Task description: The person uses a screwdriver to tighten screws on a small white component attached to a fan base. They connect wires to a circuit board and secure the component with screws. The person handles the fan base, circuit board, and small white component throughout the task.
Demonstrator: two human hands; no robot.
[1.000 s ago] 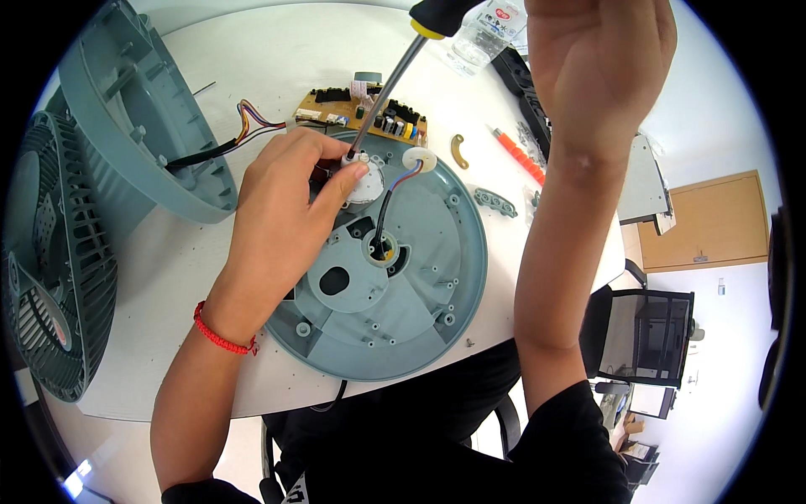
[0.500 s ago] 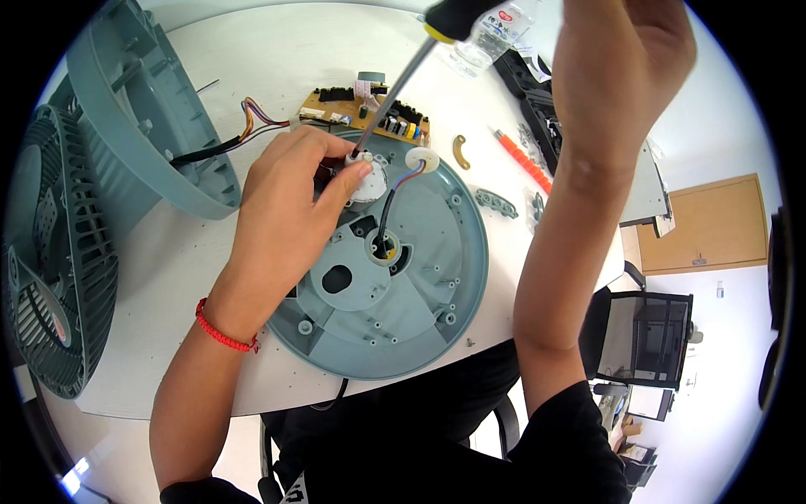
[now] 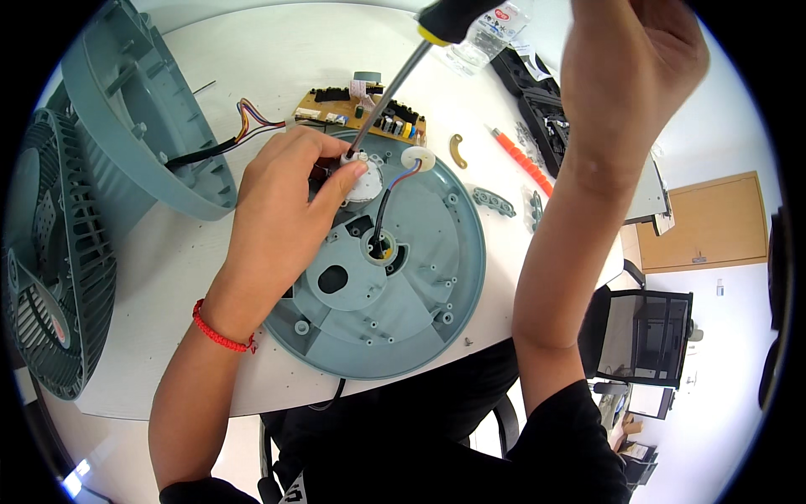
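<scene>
Motor [image 3: 364, 185], near the far edge of the base [image 3: 420, 319]: we have it pinched, fingers closed, in our left hand [image 3: 281, 189]. Screwdriver [image 3: 386, 97]: tip at the motor. Right hand [image 3: 634, 80], raised: grip we cannot tell.

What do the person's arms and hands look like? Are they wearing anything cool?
The left hand has no glove, but a red braided bracelet circles its wrist. The right hand shows no glove or bracelet, though its fingertips are out of sight. Both forearms are bare, below short black sleeves.
</scene>
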